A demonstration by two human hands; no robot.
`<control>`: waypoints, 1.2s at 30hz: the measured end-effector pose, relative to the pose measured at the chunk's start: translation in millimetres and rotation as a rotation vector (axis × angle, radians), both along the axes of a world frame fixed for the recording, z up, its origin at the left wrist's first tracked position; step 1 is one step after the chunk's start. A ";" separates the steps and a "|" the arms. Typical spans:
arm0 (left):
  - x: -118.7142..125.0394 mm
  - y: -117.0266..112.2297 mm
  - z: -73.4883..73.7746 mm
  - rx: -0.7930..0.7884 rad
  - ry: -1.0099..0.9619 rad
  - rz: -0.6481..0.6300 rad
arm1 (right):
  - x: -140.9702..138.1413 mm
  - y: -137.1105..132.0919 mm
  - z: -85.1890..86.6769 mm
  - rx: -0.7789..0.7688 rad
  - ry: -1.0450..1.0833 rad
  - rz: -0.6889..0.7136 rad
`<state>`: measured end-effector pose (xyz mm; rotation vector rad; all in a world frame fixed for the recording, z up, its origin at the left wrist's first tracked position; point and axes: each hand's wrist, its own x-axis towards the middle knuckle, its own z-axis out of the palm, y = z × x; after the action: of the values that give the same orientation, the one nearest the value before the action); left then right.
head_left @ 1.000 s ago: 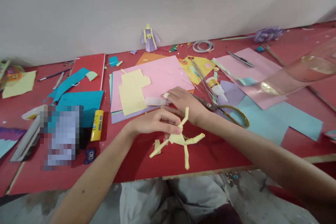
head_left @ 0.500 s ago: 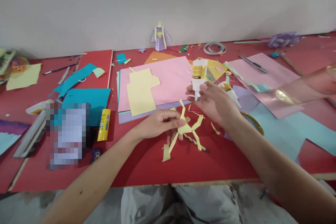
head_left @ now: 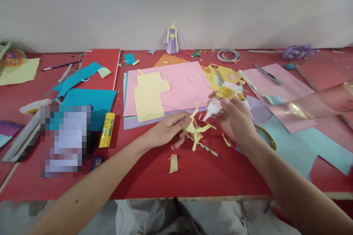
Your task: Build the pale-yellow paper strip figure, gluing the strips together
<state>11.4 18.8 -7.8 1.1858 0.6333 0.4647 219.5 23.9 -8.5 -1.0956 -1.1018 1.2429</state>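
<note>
My left hand (head_left: 167, 130) pinches a small pale-yellow paper figure (head_left: 196, 130) with thin jointed limbs, holding it above the red table. My right hand (head_left: 235, 117) grips a white glue bottle (head_left: 225, 93) with a yellow label. Its narrow nozzle slants down and left, close to the figure's limbs; whether the tip touches cannot be made out. Under the figure lies a patterned pencil (head_left: 211, 150). Nearer the front rests a small yellow paper strip (head_left: 173, 163). Another white bottle is mostly hidden behind my right hand.
Pink sheets (head_left: 182, 80) with a yellow cutout (head_left: 149, 97) lie ahead. A glue stick (head_left: 107, 130) stands left, near teal paper (head_left: 102, 112). A tape roll (head_left: 268, 136) sits right. Against the wall leans a purple-and-yellow paper doll (head_left: 172, 40). Someone else's sleeved arm (head_left: 317, 102) reaches in from the right.
My right hand has tipped the glue bottle from near upright to slanted and lowered its nozzle towards the figure. My left hand has turned the figure.
</note>
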 end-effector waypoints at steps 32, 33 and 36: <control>0.6 -0.5 -4.6 0.016 0.028 0.078 | -7.0 -29.2 12.0 0.540 -0.830 -0.208; 0.5 -0.5 -4.9 0.019 0.028 0.082 | -6.8 -30.2 12.2 0.543 -0.841 -0.208; 0.5 -0.7 -5.4 0.022 0.023 0.086 | -5.5 -32.1 12.5 0.573 -0.857 -0.221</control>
<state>11.8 18.1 -13.2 1.1894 0.7028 0.5329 214.0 -8.1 4.0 -1.2627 -1.7668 0.1952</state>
